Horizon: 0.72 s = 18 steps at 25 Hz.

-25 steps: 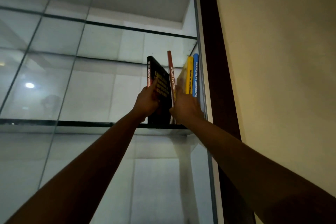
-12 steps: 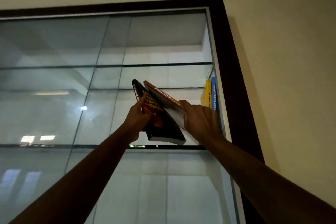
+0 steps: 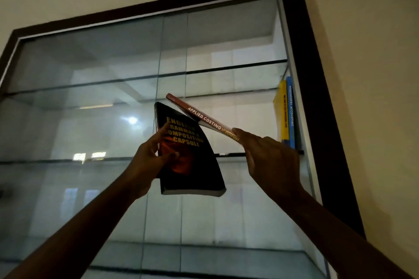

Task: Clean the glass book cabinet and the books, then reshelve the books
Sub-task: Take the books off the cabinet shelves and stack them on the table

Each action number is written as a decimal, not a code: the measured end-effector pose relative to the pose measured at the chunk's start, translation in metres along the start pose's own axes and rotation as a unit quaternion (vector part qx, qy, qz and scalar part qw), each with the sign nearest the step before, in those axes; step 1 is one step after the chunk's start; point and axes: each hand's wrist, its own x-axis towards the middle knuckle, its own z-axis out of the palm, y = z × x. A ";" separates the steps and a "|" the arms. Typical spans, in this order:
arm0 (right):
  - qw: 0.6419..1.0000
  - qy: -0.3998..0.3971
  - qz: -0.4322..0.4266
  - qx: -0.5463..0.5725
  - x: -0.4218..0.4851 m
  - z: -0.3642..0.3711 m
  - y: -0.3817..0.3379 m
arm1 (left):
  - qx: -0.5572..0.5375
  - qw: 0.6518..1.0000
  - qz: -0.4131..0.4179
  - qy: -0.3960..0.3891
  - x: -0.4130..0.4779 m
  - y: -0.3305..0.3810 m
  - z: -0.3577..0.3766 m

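Note:
My left hand (image 3: 151, 161) grips a thick black book (image 3: 192, 165) titled English Grammar & Composition Capsule, held in the air in front of the glass cabinet (image 3: 301, 29). My right hand (image 3: 269, 161) pinches the lower end of a thin red book (image 3: 204, 118) marked Applied Costing, which tilts up to the left and touches the black book's top. A yellow book (image 3: 283, 115) and a blue book (image 3: 290, 113) stand upright on the glass shelf (image 3: 231, 154) at the cabinet's right end.
The cabinet has a dark wooden frame, sliding glass panes and several glass shelves (image 3: 90, 85) with nothing else visible on them. A cream wall (image 3: 367, 75) runs to the right of the frame. The panes reflect lights.
Both books have come off the shelf and toward me, tipping from upright to slanted. The yellow and blue books stayed put. The camera has tilted so more of the cabinet's top shows.

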 end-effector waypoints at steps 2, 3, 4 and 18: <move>1.000 -0.007 0.020 0.015 -0.009 -0.019 -0.030 | 0.005 1.000 -0.010 -0.004 -0.035 0.005 -0.026; 0.999 -0.013 0.027 0.023 -0.013 -0.029 -0.049 | 0.015 1.000 -0.013 -0.007 -0.056 0.007 -0.042; 0.999 -0.022 0.032 0.032 -0.017 -0.040 -0.069 | 0.026 0.999 -0.019 -0.006 -0.078 0.009 -0.059; 0.932 -0.168 0.133 0.293 -0.059 -0.085 -0.409 | 0.148 0.954 -0.202 0.165 -0.339 0.030 -0.332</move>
